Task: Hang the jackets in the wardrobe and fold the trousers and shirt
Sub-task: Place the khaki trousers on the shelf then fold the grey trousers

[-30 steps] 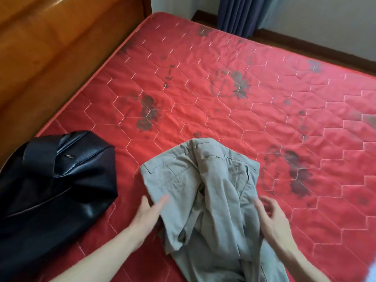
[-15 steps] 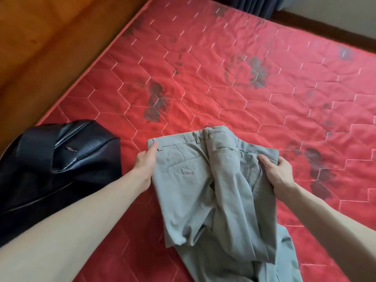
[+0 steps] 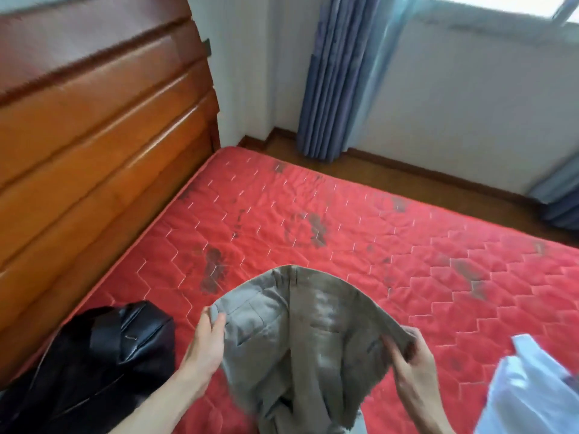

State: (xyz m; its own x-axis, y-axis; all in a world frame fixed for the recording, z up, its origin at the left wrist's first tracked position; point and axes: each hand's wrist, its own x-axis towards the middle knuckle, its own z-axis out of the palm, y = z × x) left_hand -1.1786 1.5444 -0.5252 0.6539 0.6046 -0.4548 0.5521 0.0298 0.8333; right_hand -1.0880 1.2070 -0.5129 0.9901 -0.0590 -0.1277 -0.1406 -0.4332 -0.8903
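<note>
While I watch from the head view: the frame is blurred, so fine detail is soft.
Trousers: the grey trousers point(image 3: 300, 336) are lifted above the red mattress, waistband arched upward, legs hanging down out of the bottom edge.
Left hand: my left hand point(image 3: 206, 343) pinches the waistband's left end, thumb over the cloth.
Right hand: my right hand point(image 3: 410, 355) has its fingers curled round the bunched right end of the waistband.
Jacket: a black leather jacket point(image 3: 91, 368) lies crumpled on the mattress just left of my left forearm, apart from the trousers.
White garment: pale cloth point(image 3: 529, 389) sits at the lower right edge; what it is I cannot tell.
Mattress: quilted red mattress point(image 3: 407, 245) with dark blotches.
Headboard: wooden headboard point(image 3: 94, 145) along the mattress's left side.
Curtain: blue curtain point(image 3: 335, 76) hangs in the corner beyond the bed.
</note>
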